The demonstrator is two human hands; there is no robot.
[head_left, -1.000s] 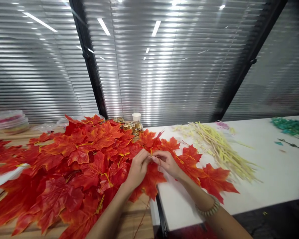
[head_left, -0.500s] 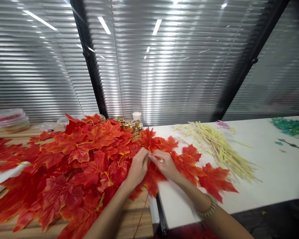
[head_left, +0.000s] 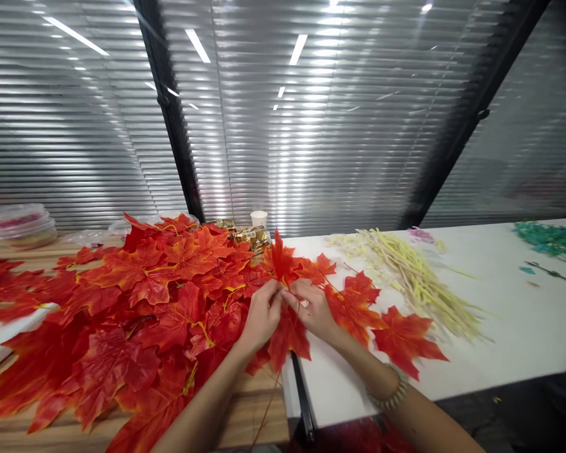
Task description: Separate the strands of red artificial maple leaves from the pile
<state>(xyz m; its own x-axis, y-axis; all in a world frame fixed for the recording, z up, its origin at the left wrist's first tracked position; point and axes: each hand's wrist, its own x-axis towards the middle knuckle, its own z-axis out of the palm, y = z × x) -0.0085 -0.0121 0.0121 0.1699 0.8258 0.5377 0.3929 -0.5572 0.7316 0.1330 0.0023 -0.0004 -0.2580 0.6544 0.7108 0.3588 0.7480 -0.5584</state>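
A big heap of red-orange artificial maple leaves (head_left: pixel 136 302) covers the wooden table (head_left: pixel 245 421) and spills onto the white table (head_left: pixel 523 327). My left hand (head_left: pixel 260 318) and my right hand (head_left: pixel 314 306) meet at the heap's right edge. Both pinch one maple leaf (head_left: pixel 283 261) by its base, and the leaf stands tilted up between them. A thin brown stem (head_left: pixel 270 402) hangs down from my hands over the gap between the tables. My right wrist wears a beaded bracelet (head_left: pixel 396 395).
Pale yellow plastic stems (head_left: pixel 419 283) lie in a pile on the white table. Green pieces (head_left: pixel 549 239) sit at the far right. A small paper cup (head_left: pixel 259 219) and gold wrappers (head_left: pixel 248 236) stand by the blinds. Clear plastic containers (head_left: pixel 19 225) are at the far left.
The leaf pinched between my hands has tipped upward and now stands higher. My hands stayed in nearly the same spot, fingers shifting slightly.
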